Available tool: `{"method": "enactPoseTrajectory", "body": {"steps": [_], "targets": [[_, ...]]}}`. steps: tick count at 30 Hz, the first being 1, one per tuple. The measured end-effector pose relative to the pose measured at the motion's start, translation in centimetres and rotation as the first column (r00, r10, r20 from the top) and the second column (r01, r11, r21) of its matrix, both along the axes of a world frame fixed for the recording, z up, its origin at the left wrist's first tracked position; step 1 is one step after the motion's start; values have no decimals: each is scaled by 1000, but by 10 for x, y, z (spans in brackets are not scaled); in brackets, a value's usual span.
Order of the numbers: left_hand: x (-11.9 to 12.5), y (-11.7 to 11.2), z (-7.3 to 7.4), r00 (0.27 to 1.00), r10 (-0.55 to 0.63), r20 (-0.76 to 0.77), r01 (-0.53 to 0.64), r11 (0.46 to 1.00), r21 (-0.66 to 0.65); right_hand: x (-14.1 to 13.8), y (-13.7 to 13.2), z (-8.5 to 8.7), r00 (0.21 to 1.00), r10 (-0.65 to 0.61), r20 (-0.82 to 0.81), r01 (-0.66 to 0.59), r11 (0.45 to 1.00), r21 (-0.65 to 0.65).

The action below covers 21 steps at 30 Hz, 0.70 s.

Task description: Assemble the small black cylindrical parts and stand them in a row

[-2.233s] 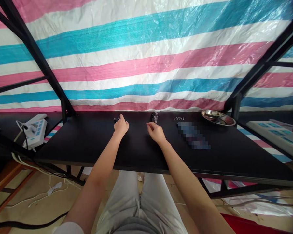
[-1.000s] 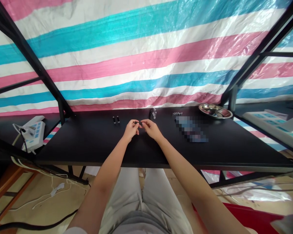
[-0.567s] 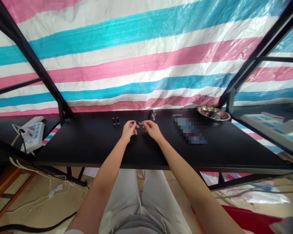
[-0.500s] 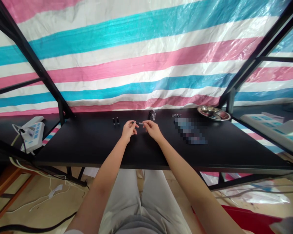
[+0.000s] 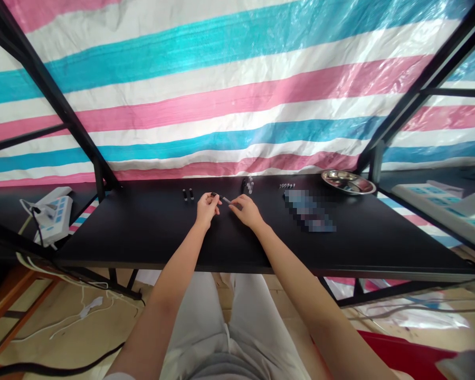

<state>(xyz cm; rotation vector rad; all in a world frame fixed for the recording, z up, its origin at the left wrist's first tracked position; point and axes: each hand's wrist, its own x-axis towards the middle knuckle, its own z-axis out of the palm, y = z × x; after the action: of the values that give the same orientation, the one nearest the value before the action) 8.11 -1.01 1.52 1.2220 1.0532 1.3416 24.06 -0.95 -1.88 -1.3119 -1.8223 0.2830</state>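
Both my hands hover over the far middle of the black table point(image 5: 150, 232). My left hand point(image 5: 206, 208) is closed in a pinch on a small black cap point(image 5: 213, 195). My right hand point(image 5: 245, 210) is closed on a thin, pale, stick-like piece point(image 5: 226, 200) that points up and left toward the left hand. The two pieces are a little apart. Two small black cylinders point(image 5: 187, 195) stand just left of my left hand. A few small dark and clear pieces point(image 5: 247, 184) stand behind my right hand.
A row of small metal parts point(image 5: 287, 186) and a blurred patch point(image 5: 309, 211) lie to the right. A steel dish point(image 5: 348, 182) sits at the far right corner. A power strip point(image 5: 53, 210) lies at the left. A striped tarp hangs behind black frame posts.
My left hand came in from the two black cylinders and met my right hand. The hands then drew apart, the left keeping the black cap and the right the thin piece, now tilted.
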Motion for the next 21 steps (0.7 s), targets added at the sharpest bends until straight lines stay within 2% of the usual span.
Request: {"method": "enactPoseTrajectory", "body": {"steps": [3,5,8,12,14,21], "targets": [[-1,1,-1,990,114,-78,-109,991,75,6,0,1,987,-146,62,147,989,-10],[-1,1,-3,975,142,-171,-120,984,131,11,0,2,967,-245,74,249,967,-55],[0,0,-9,913,163,-374,-74,968,240,16,0,4,929,-362,73,369,919,-142],[2,-3,-16,776,154,-612,70,943,326,24,3,6,887,-458,67,460,855,-241],[3,-4,-16,742,146,-654,112,935,336,27,7,6,870,-488,68,488,835,-255],[3,-3,-14,711,161,-685,113,935,337,35,21,8,837,-519,174,547,779,-306]]}}
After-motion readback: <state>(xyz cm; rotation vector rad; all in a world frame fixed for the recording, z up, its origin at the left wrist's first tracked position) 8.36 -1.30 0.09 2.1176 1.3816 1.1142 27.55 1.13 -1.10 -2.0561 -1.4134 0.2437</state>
